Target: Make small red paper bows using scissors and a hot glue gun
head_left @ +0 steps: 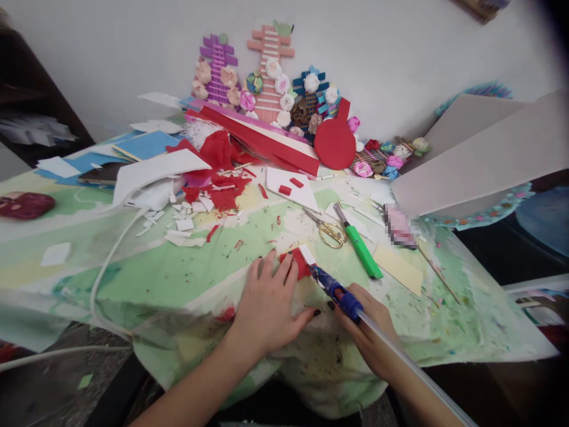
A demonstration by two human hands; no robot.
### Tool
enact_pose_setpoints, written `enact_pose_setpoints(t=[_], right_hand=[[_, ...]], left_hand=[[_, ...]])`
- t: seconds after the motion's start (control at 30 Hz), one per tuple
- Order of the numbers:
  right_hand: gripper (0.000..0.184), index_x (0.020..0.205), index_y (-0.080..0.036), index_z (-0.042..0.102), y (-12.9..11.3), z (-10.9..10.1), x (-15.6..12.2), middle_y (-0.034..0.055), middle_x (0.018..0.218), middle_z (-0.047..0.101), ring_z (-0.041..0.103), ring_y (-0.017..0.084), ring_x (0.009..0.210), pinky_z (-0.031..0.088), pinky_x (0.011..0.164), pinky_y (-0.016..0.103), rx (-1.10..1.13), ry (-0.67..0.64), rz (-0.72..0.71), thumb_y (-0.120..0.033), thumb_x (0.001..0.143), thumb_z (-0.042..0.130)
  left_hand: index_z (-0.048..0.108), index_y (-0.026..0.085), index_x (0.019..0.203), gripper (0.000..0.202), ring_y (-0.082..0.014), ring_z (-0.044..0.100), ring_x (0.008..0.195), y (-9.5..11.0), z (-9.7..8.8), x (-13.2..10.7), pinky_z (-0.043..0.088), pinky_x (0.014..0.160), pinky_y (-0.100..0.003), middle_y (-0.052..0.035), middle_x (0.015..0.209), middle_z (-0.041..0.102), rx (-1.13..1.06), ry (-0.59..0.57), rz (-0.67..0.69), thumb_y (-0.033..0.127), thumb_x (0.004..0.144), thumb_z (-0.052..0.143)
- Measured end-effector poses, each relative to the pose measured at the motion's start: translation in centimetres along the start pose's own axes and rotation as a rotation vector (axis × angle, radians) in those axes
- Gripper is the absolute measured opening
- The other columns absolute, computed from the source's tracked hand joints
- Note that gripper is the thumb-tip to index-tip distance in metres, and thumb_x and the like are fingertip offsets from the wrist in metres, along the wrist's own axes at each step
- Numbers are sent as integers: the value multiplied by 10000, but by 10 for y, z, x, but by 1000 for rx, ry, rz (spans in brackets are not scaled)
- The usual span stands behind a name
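Observation:
My left hand [269, 302] lies flat with its fingers stretched out, the fingertips on a small red piece [301, 270] that looks like crepe paper. A small white card strip [307, 254] sits on that red piece. My right hand [371, 326] is closed around a blue hot glue gun [344, 299], with a long translucent glue stick [411, 362] running out of its back. The nozzle points at the white strip; whether it touches is hard to tell. Just beyond are gold-handled scissors [332, 233] and a green utility knife [362, 250].
Red crepe scraps [222, 193] and white cuttings [184, 224] lie at the left. A white cable [106, 267] crosses the cloth-covered table [169, 284]. A red guitar-shaped piece [335, 142] and flower-decorated crafts [271, 77] lean at the wall. A large grey board [480, 148] stands right.

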State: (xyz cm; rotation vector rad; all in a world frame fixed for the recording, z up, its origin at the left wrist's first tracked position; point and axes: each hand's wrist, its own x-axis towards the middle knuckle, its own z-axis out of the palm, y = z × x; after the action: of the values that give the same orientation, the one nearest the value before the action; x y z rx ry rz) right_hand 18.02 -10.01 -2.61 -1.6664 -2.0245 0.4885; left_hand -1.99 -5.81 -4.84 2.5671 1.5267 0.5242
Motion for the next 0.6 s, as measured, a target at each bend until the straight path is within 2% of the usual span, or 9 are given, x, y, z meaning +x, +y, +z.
enact_pose_setpoints(t=[0.6], right_hand=[[103, 779, -206, 477, 3, -4, -5, -8, 727, 497, 498, 139, 646, 371, 576, 243, -33, 47, -44, -210, 872, 523]], left_hand=[[463, 103, 1360, 772, -392, 280, 1353, 0, 0, 0, 229, 1078, -571, -127, 1451, 440, 9, -3, 1, 663, 836, 375]])
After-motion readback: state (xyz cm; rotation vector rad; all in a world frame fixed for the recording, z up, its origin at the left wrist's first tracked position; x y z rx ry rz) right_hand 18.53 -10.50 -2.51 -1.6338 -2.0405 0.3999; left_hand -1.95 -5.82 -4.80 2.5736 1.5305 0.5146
